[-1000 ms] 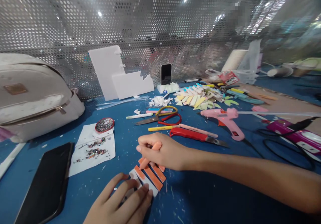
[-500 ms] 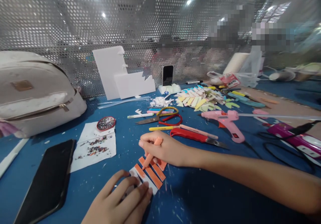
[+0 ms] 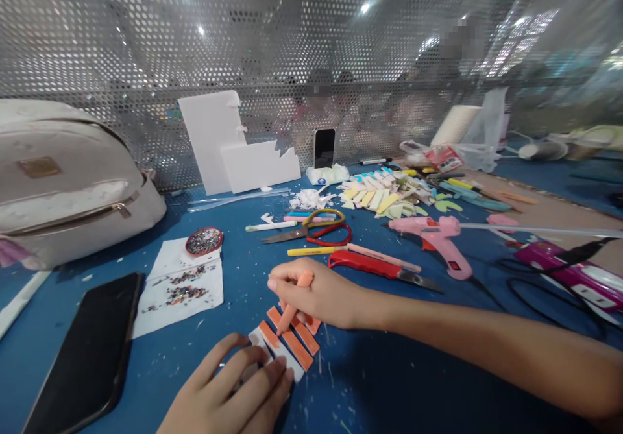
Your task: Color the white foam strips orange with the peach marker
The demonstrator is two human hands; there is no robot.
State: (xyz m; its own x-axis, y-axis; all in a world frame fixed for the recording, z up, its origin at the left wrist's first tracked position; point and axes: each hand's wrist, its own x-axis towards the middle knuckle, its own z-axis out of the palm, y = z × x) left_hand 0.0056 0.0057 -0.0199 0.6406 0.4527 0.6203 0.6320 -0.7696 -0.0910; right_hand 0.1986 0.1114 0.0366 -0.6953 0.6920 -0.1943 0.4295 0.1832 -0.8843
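Pinning down a half-orange strip (image 3: 269, 335), basically
Left hand (image 3: 233, 388) is lying loosely spread, probably stopping it sliding on the blue table (image 3: 165, 362); right hand (image 3: 314, 294) is pinching an orange marker (image 3: 287, 319) against it.

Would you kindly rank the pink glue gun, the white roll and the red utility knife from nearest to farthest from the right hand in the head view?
From the right hand:
1. Red utility knife, just beyond it.
2. Pink glue gun, off to the right.
3. White roll, at the back right.
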